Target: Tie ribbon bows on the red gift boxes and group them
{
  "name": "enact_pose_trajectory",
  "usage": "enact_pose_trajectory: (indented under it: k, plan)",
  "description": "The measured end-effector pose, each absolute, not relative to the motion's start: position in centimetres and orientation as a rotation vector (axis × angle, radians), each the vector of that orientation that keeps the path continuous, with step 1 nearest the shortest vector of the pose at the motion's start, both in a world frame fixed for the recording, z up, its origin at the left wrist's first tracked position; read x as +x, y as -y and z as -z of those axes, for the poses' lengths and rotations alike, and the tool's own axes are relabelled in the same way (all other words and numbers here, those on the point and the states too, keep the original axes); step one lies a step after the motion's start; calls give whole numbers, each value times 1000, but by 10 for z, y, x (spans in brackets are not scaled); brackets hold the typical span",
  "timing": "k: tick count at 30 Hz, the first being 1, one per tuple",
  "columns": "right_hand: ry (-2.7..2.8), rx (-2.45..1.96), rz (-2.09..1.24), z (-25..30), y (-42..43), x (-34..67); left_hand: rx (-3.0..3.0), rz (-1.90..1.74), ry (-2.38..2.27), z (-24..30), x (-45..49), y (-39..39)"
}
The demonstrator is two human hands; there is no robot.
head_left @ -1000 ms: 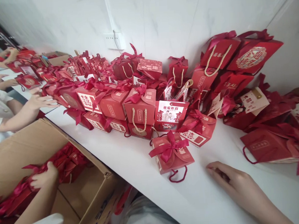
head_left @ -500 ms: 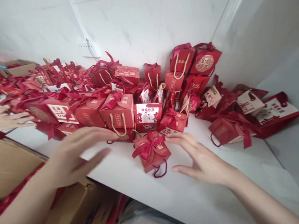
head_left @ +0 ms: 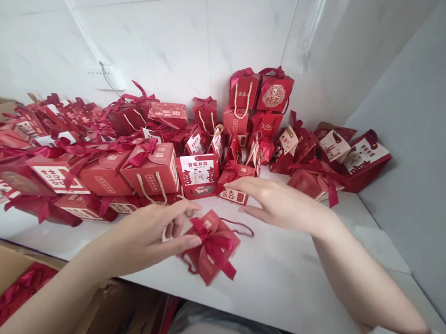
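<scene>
A red gift box (head_left: 210, 248) with a dark pink ribbon bow and dark red cord handles stands on the table near its front edge. My left hand (head_left: 159, 234) is at the box's left side, thumb tip over the ribbon, index finger stretched above a corner and the other fingers curled; it grips nothing firmly that I can see. My right hand (head_left: 281, 201) hovers to the right and further back, thumb and fingers apart, holding nothing. Its fingertips overlap a smaller red box (head_left: 232, 194) behind; whether they touch it I cannot tell.
Several red boxes (head_left: 106, 176) line the table (head_left: 267, 265) in stacked rows to the left and back. Two boxes (head_left: 275, 94) top a pile by the tiled wall. Red bags (head_left: 366, 160) stand at right beside a grey panel (head_left: 405, 125). Below left lies an open carton (head_left: 6, 266).
The bowed box has turned, its cords now at other sides. My left hand has come right to it; my right hand has drawn back from it. The view has shifted right.
</scene>
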State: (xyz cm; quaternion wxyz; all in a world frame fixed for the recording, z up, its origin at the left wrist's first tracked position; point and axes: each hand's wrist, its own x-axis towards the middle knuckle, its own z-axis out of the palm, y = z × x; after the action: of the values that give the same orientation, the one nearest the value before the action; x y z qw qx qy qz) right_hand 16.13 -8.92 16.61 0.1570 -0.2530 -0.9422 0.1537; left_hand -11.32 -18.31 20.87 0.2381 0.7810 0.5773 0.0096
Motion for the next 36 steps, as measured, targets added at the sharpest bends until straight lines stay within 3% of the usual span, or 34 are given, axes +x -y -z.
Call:
enact_pose_trajectory:
  k: [7,15,25,36]
  plan:
    - [2675,-753,-566,-178,104,181,2309,-133,-1372,-183,-105,178]
    - [2730,-361,-756,-160,113,146,2243,-187,-1265,-161,-105,186]
    - [2697,-570,-108,-131,103,123,2294,-499,-1263,-131,-110,164]
    - [2700,-828,18,-123,99,119,2520,-540,-1121,-121,-117,163]
